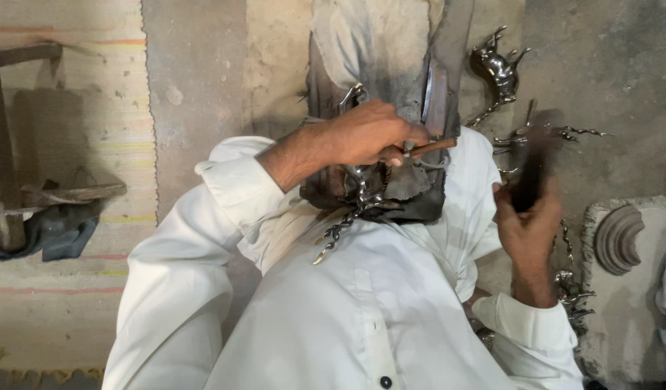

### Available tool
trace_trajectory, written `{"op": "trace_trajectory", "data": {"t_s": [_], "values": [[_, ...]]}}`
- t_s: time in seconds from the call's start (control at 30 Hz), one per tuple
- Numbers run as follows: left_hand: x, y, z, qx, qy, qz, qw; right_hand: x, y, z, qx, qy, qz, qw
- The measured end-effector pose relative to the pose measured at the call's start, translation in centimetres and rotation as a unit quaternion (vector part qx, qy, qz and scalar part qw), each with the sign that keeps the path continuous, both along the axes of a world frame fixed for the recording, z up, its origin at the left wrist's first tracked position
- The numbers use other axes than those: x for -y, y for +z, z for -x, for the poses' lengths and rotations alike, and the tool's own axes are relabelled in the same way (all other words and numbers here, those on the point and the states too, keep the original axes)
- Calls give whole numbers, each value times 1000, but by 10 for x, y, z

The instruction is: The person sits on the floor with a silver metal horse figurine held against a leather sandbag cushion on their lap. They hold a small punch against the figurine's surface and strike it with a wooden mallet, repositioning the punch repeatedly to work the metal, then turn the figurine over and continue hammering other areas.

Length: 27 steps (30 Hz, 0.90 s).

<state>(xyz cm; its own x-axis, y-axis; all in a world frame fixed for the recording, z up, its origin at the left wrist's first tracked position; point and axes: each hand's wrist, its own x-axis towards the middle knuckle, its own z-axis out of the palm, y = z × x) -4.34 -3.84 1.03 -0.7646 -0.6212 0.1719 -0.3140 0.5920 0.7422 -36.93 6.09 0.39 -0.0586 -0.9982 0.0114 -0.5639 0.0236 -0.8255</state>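
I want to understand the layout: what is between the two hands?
In the head view, between left hand and right hand lie white cloth and dark padding.

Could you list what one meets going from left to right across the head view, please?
Wooden tool on dark cloth → left hand gripping a wooden-handled tool → shiny metal figurine → right hand holding a blurred dark object → stack of ridged discs.

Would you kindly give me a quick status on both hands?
Left hand grips wooden-handled tool against twisted metal piece. Right hand holds blurred dark tool. Metal figurines lie alongside.
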Motion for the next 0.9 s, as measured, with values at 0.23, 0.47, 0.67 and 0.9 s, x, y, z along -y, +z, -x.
{"op": "trace_trajectory", "data": {"t_s": [0.23, 0.47, 0.67, 0.9], "values": [[-1, 0, -4, 26, -8, -19, 999, -9, -7, 4, -45, -7, 66, 997], [-18, -3, -30, -197, 141, -77, 967, -1, -5, -2, -5, 36, -152, 988], [-29, -3, -28, -123, 173, -119, 970, 4, -10, -9, 309, -31, -291, 905], [-34, -4, -22, -114, 158, -61, 979, 19, -9, -18, 84, 85, -169, 978]]}}
